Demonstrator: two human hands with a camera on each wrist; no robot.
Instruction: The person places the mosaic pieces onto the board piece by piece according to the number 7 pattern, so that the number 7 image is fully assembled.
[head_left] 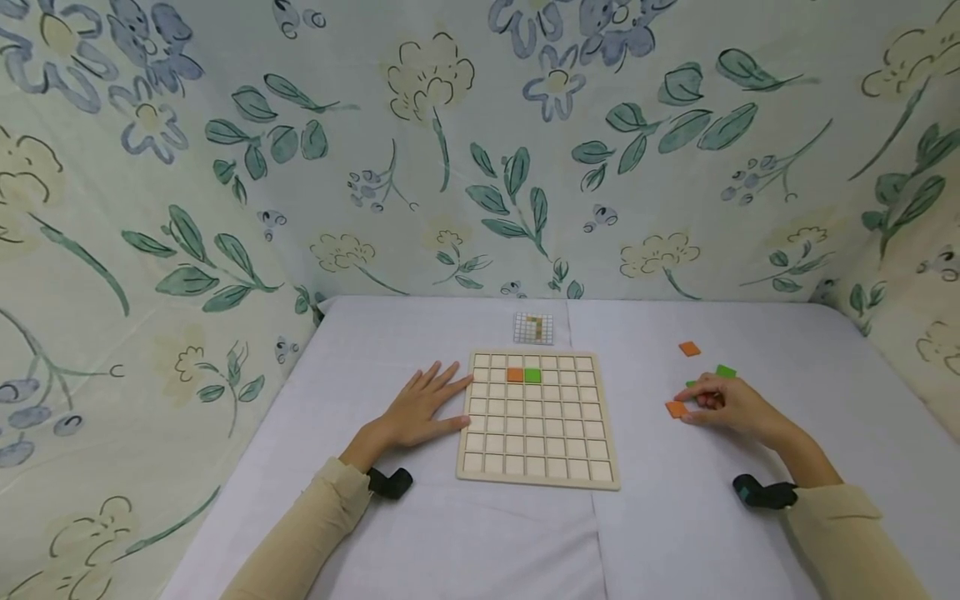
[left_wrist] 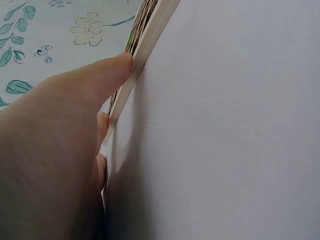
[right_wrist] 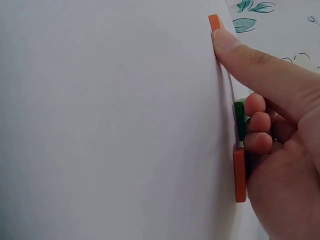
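Observation:
My left hand [head_left: 420, 407] lies with fingers spread at the left edge of a wooden grid board [head_left: 534, 483]. In the left wrist view, the thumb [left_wrist: 112, 72] touches the board's side [left_wrist: 145, 50]. One orange square tile [head_left: 515, 375] and one green square tile [head_left: 532, 376] sit side by side in the board's second row. To the right of the board, my right hand [head_left: 738, 408] pinches another orange tile [head_left: 677, 409] between thumb and index finger, at the table surface. The other fingers are curled in.
Near the right hand lie a loose orange tile [head_left: 689, 348] and a green tile [head_left: 725, 371], with another green tile [head_left: 691, 384] partly hidden by the fingers. A small card with a printed grid pattern [head_left: 533, 328] lies behind the board. Floral cloth [head_left: 480, 167] hangs around the white table.

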